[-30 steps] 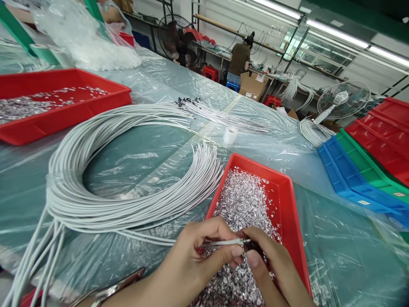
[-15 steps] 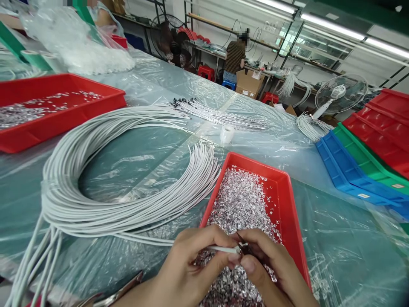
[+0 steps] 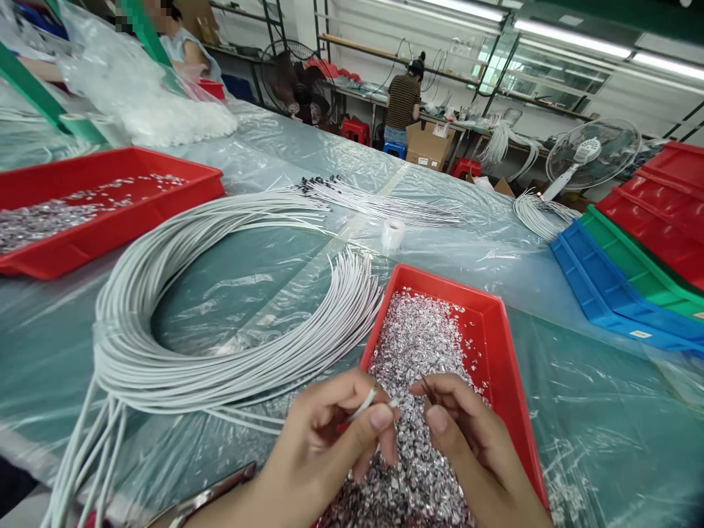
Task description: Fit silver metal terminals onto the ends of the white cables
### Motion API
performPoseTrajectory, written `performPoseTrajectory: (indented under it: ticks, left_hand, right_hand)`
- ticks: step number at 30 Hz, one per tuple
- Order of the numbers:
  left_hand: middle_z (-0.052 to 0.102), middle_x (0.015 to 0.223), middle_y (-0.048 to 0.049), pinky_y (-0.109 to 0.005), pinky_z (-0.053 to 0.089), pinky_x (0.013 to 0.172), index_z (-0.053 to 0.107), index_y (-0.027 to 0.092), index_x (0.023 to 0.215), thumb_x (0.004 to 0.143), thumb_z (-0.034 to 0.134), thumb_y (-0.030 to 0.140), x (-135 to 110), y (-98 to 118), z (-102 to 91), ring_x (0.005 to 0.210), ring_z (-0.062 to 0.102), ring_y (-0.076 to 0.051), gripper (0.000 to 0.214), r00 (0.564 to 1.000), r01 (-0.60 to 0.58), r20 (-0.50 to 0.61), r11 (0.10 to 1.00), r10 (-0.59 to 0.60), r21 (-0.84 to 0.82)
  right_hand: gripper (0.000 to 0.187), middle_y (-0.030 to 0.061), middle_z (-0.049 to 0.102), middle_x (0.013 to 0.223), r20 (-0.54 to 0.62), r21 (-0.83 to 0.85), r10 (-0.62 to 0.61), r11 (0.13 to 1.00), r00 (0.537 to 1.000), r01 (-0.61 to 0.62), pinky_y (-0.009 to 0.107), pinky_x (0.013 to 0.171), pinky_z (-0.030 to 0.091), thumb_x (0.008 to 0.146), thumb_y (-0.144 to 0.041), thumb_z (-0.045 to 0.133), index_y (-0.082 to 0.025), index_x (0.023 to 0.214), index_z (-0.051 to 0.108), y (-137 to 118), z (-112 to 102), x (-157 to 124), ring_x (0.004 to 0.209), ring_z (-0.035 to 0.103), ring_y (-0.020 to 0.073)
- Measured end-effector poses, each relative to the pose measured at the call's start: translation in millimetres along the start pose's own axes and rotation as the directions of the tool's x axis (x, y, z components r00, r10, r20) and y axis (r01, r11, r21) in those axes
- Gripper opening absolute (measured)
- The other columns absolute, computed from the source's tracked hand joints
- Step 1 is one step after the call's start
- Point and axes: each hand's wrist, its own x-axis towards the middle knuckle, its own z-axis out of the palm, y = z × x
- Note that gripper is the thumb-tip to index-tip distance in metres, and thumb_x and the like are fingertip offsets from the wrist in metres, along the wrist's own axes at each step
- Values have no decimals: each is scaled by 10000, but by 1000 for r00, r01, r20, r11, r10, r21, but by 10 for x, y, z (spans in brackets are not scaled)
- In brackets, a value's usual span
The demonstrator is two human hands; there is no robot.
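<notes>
A wire (image 3: 364, 405) in my grip, lower middle
My left hand (image 3: 335, 429) pinches it; my right hand (image 3: 470, 440) holds a dark tool (image 3: 428, 392). A loose pinch could drop the wire.

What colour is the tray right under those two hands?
Red. The tray shows best in the head view.

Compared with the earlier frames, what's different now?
The hands have parted: the left hand moved left, still pinching a white cable; the right hand moved right, its dark pointed tool now clear of the cable's end. The coil and near red tray stayed put.
</notes>
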Motion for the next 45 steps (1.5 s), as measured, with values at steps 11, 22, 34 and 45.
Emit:
performPoseTrajectory:
  ticks: [11, 22, 34, 45]
  left_hand:
    - [656, 569, 6, -176, 447, 519, 594, 172, 690, 883, 532, 214, 55, -3, 60, 531, 596, -95, 207, 996, -76, 66, 953, 60, 293]
    - [659, 595, 32, -153, 428, 480, 612, 183, 756, 858, 566, 122, 33, -27, 47, 513, 605, -74, 127, 962, -273, 126, 853, 242, 446]
    - [704, 705, 41, -142, 465, 548, 620, 206, 864, 840, 587, 79, 17, -34, 47, 586, 641, -69, 134, 935, -353, 152, 806, 320, 475]
    - [665, 621, 36, -174, 436, 498, 602, 197, 755, 881, 533, 146, 22, -55, 51, 540, 610, -82, 153, 979, -198, 136, 878, 153, 436]
  right_hand:
    - [41, -84, 257, 547, 72, 268, 123, 953, 990, -139, 284, 474, 154, 757, -307, 620, -273, 756, 597, -143, 11, -60, 501, 199, 123]
    - [118, -70, 452, 554, 215, 369, 150, 902, 965, -223, 290, 484, 145, 726, -229, 676, -246, 667, 575, -176, -92, -13, 498, 242, 108]
    - [223, -96, 478, 518, 348, 560, 291, 697, 891, -447, 259, 443, 143, 645, -227, 800, -226, 675, 579, -69, -143, -2, 418, 219, 50]
    - [215, -105, 389, 496, 298, 461, 308, 783, 903, -419, 268, 457, 141, 654, -246, 738, -230, 674, 524, -118, -111, 5, 439, 198, 73]
